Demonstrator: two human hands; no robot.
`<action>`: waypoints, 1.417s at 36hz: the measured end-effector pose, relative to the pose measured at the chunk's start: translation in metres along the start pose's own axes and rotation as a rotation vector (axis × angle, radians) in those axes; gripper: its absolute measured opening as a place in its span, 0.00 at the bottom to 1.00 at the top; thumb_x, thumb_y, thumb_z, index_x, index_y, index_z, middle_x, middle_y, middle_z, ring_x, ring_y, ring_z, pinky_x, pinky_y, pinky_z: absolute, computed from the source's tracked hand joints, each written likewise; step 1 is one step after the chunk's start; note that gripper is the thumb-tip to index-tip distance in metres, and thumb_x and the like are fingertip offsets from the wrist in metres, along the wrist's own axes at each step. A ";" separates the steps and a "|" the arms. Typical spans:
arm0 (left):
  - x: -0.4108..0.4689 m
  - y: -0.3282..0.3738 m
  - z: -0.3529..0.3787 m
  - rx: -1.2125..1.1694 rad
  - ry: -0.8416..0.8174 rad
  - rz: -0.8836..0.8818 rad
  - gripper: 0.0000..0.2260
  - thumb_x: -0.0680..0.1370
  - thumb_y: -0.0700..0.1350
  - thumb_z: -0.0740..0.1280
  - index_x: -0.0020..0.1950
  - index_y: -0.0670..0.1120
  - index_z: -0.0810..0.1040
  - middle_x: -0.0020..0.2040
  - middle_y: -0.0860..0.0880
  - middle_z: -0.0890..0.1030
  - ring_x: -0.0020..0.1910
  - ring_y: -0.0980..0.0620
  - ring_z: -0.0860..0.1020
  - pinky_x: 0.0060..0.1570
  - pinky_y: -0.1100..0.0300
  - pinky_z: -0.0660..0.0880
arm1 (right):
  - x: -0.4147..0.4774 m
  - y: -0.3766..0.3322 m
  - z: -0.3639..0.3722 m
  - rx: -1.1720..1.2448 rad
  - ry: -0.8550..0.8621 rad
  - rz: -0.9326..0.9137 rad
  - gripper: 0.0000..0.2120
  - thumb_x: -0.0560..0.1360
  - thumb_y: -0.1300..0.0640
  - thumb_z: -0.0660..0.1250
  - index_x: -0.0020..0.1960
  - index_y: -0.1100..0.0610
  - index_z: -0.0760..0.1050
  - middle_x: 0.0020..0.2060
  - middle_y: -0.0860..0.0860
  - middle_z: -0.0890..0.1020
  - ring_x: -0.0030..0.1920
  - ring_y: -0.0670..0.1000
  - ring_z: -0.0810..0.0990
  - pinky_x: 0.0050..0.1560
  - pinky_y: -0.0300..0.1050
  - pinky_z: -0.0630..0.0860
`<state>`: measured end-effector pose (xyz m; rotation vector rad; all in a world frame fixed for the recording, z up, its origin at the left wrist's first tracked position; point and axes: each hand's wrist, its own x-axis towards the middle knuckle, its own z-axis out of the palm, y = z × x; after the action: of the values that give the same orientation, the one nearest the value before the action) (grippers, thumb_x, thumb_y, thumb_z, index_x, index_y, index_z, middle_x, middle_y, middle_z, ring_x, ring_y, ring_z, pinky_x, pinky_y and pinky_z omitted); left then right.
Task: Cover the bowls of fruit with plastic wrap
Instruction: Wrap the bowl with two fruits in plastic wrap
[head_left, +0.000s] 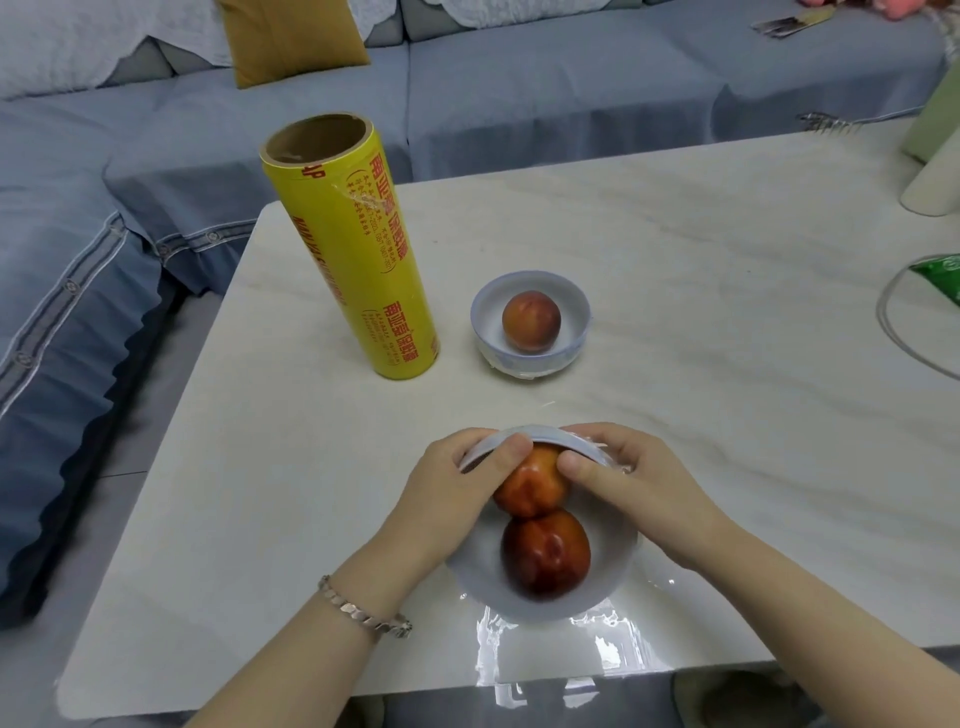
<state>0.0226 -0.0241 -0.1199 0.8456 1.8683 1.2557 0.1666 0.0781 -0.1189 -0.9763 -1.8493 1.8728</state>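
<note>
A sofa (519, 104) covered in soft blue-grey fabric was seen behind and to the left of a pale, smooth, marble-patterned table (675, 312) with rounded corners. One tall roll of plastic wrap (353, 249), a glossy yellow cylinder with red print on a brown cardboard core, was stood on end towards the table's far left. Two round white bowls were counted. The far bowl (530, 364) was set just right of the roll, with crinkled clear film visible around its foot. The near bowl (613, 566) was placed at the front edge on a shiny, wrinkled sheet of film (597, 639). Three smooth red-orange round fruits were counted: one fruit (531, 322) in the far bowl, and a darker fruit (545, 553) and a lighter fruit (530, 486), touching, in the near bowl. The near bowl's far rim was gripped from both sides: the left hand (457, 488) was curled over it with the thumb on top, and the right hand (623, 478) was closed on the rim and film alike. One metal bracelet (358, 613) was worn on the left wrist.
</note>
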 end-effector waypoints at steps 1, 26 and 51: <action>0.000 -0.001 0.000 0.006 -0.006 0.002 0.20 0.61 0.66 0.64 0.41 0.54 0.82 0.42 0.58 0.83 0.44 0.63 0.79 0.48 0.69 0.73 | 0.000 -0.002 0.000 -0.016 -0.010 -0.001 0.19 0.62 0.42 0.74 0.49 0.50 0.81 0.47 0.45 0.84 0.46 0.40 0.81 0.46 0.30 0.75; -0.020 -0.007 0.002 -0.046 0.104 0.083 0.19 0.57 0.62 0.67 0.43 0.55 0.81 0.41 0.65 0.83 0.43 0.67 0.79 0.42 0.76 0.72 | 0.006 -0.036 -0.026 -0.319 -0.240 0.083 0.04 0.70 0.59 0.71 0.36 0.55 0.81 0.33 0.48 0.82 0.30 0.38 0.76 0.36 0.27 0.73; -0.027 -0.007 0.003 -0.012 0.030 0.095 0.14 0.59 0.61 0.68 0.41 0.57 0.81 0.41 0.61 0.84 0.42 0.64 0.80 0.42 0.74 0.73 | 0.023 -0.048 -0.020 -0.262 -0.415 0.424 0.15 0.69 0.48 0.70 0.27 0.54 0.76 0.25 0.50 0.69 0.28 0.46 0.68 0.35 0.37 0.65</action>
<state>0.0386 -0.0472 -0.1224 0.9229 1.8611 1.3427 0.1532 0.1132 -0.0766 -1.2160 -2.3189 2.2534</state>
